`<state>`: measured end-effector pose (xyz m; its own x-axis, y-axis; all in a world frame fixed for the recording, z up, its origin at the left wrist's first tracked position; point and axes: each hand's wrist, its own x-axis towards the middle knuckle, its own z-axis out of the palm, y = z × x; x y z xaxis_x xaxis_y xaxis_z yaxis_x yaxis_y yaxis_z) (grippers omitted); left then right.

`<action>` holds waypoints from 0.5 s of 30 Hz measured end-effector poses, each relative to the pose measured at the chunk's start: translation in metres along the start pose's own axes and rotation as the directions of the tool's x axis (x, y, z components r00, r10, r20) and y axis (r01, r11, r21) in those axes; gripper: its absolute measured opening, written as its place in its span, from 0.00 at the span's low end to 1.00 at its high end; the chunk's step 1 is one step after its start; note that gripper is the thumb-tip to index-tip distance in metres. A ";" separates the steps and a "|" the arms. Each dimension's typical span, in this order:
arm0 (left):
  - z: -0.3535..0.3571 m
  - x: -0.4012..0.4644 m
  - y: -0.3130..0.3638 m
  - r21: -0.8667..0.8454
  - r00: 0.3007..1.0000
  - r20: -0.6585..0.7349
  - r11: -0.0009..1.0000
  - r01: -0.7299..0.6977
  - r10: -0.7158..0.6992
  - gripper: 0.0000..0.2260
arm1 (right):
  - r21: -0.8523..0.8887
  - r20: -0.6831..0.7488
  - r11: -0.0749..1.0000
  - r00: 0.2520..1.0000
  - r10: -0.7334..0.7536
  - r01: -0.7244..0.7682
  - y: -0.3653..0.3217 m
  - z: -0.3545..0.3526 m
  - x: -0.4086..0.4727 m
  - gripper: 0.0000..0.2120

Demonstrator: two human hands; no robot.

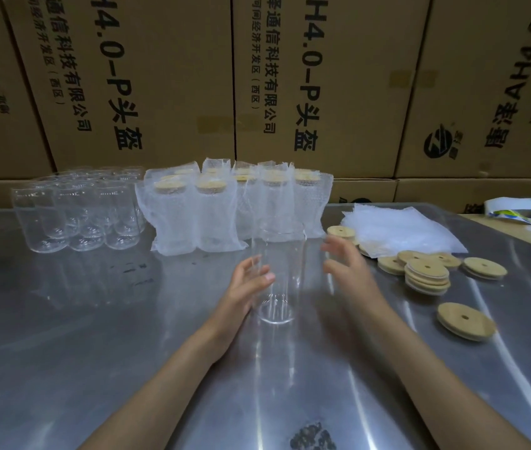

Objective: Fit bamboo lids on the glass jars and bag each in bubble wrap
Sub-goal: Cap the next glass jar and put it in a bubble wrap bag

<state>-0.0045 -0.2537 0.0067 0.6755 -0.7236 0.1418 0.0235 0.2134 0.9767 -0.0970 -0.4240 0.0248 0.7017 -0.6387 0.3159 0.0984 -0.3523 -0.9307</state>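
A clear glass jar [279, 274] stands upright and lidless on the steel table [95, 336] in front of me. My left hand [247, 289] touches its left side with loosely spread fingers. My right hand [348, 267] hovers just right of the jar, fingers open and blurred, holding nothing. Loose bamboo lids [428, 271], each with a centre hole, lie stacked and scattered to the right; one lid [465, 320] lies alone nearer me. A pile of bubble-wrap bags [400, 230] lies behind the lids.
Several bare glass jars [79, 209] stand at the back left. Several lidded jars in bubble wrap [234, 203] stand at the back centre. Cardboard cartons [290, 86] wall off the far side. A printed plastic bag [530, 211] lies far right.
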 end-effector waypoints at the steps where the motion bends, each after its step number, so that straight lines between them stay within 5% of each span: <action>1: 0.000 -0.001 0.000 0.005 1.000 -0.001 1.000 0.004 -0.004 0.28 | -0.235 -0.144 0.972 0.988 -0.058 0.023 0.002 -0.009 0.002 0.22; 4: 0.002 -0.004 0.002 0.007 1.000 -0.014 1.000 0.012 -0.012 0.30 | -0.727 -0.362 0.677 0.901 -0.238 -0.113 0.010 -0.034 0.005 0.23; 10: 0.004 -0.008 0.008 -0.064 0.998 -0.049 0.997 0.040 -0.043 0.26 | -0.691 -0.520 0.558 0.852 0.057 -0.459 0.022 -0.061 0.005 0.30; 12: 0.004 -0.010 0.011 -0.095 0.996 -0.064 0.994 0.056 -0.063 0.31 | -0.681 -0.512 0.523 0.844 0.162 -0.513 0.024 -0.063 0.005 0.28; 15: 0.006 -0.013 0.015 -0.098 0.995 -0.065 0.993 0.068 -0.075 0.35 | -0.718 -0.507 0.484 0.853 0.129 -0.500 0.025 -0.065 0.005 0.24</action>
<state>-0.0173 -0.2451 0.0207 0.7183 -0.6933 0.0578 0.1417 0.2272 0.9635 -0.1375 -0.4803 0.0153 0.2533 -0.9364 0.2430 -0.8100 -0.3426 -0.4759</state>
